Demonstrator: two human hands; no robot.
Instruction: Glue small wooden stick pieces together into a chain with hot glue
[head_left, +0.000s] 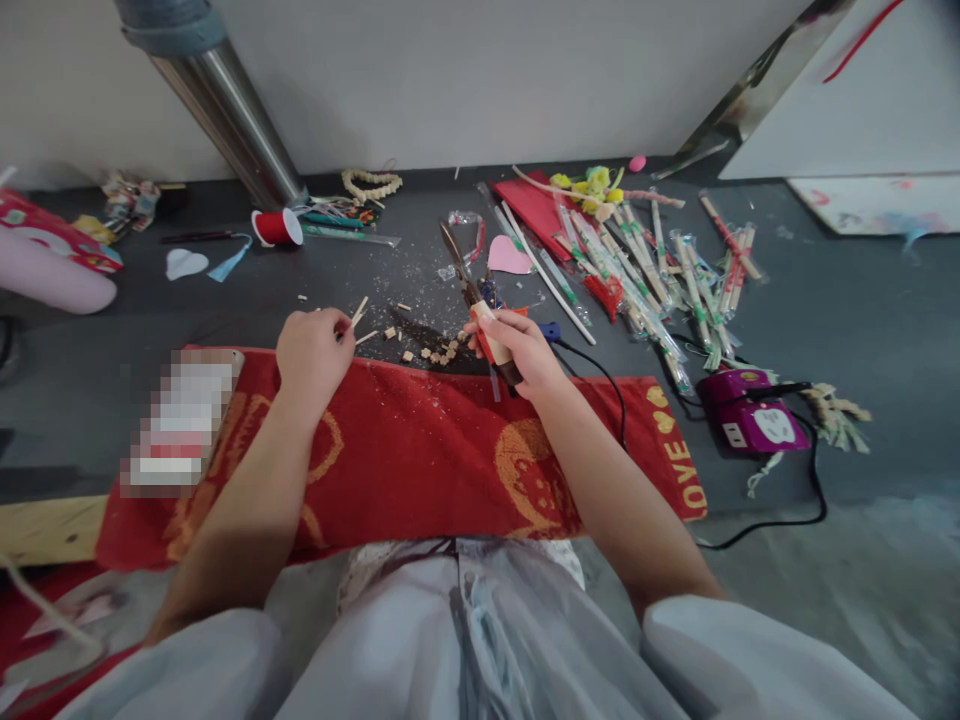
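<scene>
My left hand (313, 355) is closed in a pinch at the left, with thin wooden sticks (361, 310) poking out past its fingertips. My right hand (517, 350) grips pruning shears (491, 332) by their cream and red handles, the dark blades pointing up and away. Between the hands lie small cut wooden pieces (407, 356) and a short row of wooden beads (444, 350), among pale crumbs on the dark table. Both forearms reach over a red towel (420, 440) with yellow lettering along the table's front edge.
A pixelated phone (184, 415) rests on the towel's left end. Behind are a red ribbon spool (277, 228) and a steel flask (225, 110). To the right lie several wrapped sticks (630, 270), a pink paper heart (510, 255) and a purple box (754, 412) with black cables.
</scene>
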